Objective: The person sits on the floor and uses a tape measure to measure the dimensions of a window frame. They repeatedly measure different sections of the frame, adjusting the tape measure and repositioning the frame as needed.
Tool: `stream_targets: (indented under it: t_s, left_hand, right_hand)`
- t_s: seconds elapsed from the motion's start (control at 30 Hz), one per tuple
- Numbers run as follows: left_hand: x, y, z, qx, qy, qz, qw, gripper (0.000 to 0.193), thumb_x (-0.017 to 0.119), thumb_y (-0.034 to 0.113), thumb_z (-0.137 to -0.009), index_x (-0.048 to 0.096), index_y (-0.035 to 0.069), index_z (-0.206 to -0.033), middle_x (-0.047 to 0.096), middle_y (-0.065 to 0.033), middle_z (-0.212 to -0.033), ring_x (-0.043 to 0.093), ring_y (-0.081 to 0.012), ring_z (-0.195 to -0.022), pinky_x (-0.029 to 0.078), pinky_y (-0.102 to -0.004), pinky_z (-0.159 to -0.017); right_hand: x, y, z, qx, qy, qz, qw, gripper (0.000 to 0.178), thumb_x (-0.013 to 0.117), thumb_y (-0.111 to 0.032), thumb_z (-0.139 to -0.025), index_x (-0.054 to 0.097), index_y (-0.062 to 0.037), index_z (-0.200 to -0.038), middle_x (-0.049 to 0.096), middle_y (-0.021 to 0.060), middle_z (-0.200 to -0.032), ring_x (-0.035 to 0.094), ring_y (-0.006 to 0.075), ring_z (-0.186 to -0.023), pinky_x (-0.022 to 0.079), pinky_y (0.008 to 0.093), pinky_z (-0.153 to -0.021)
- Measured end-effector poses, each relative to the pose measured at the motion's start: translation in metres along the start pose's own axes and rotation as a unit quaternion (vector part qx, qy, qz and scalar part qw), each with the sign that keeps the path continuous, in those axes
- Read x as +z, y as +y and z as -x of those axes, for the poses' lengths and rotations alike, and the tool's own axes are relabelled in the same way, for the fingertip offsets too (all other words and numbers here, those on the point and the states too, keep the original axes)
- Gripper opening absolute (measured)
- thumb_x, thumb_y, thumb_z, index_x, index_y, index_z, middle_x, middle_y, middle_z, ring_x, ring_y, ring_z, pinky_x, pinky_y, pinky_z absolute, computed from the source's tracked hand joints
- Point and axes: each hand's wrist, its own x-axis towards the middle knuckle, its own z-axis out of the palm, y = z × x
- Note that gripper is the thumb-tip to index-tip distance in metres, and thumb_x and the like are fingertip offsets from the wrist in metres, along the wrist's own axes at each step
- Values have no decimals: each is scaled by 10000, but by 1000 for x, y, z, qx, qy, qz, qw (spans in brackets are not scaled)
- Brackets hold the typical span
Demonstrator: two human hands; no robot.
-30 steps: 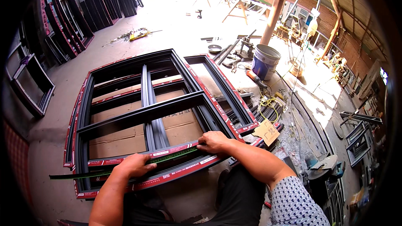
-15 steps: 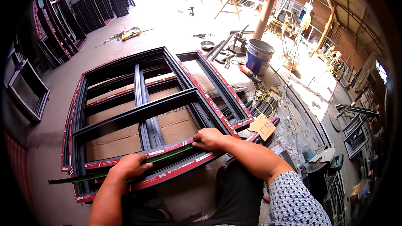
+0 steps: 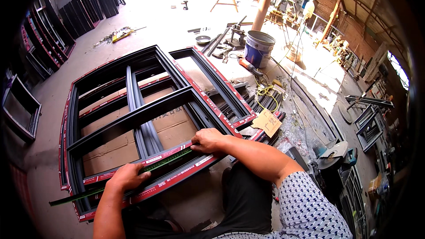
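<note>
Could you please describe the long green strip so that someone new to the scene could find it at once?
Find the big dark window frame lying flat on the floor. Along its near rail, both hands, left and right, press a thin green strip. Unlike the red-taped frame edges, it is green and juts past the frame's left corner.

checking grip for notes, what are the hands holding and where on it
Both hands press a long dark strip onto the window frame: left hand near its middle, right hand at its right end.
</note>
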Motion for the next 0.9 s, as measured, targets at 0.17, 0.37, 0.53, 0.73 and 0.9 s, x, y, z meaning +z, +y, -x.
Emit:
stream_targets:
  t_s: [0.17,0.37,0.53,0.73,0.9]
  left_hand:
    - [-1,1,0,-3,-1,1,1000,450,713,403,-1025,732,45,-1297,759,-274,-1163,719,-443,-1113,545,-484,-979]
    - [-2,3,0,-13,-1,-6,1000,450,718,409,-1019,739,37,-1273,761,-278,-1135,725,-443,-1091,549,-487,-962]
    - [-2,2,-1,-9,-1,-12,1000,445,718,402,-1017,742,29,-1259,758,-283,-1125,721,-449,-1090,549,-489,-957]
    - [-3,7,1,-5,3,-8,1000,445,714,406,-1017,749,20,-1235,752,-293,-1124,718,-455,-1089,549,-495,-955]
    - [0,1,0,1,9,-3,1000,443,712,405,-1017,748,27,-1246,752,-291,-1124,717,-460,-1085,547,-495,-954]
  right_hand:
    - [0,0,0,-7,8,-7,1000,365,676,-451,-999,800,-108,-1027,771,170,-1000,729,403,-1029,575,518,-851]
    - [0,-1,0,-2,7,-9,1000,361,684,-461,-985,808,-124,-1023,781,158,-1004,738,391,-1025,584,518,-843]
    - [-4,-3,3,-15,8,-10,1000,373,661,-432,-1017,782,-79,-1016,754,182,-985,714,415,-1014,561,524,-848]
    - [-2,0,3,-22,15,-3,1000,383,664,-441,-1009,777,-75,-998,752,182,-970,718,414,-985,565,522,-827]
    - [1,1,1,-26,19,-2,999,377,671,-438,-1004,777,-76,-994,751,179,-957,719,414,-978,568,521,-826]
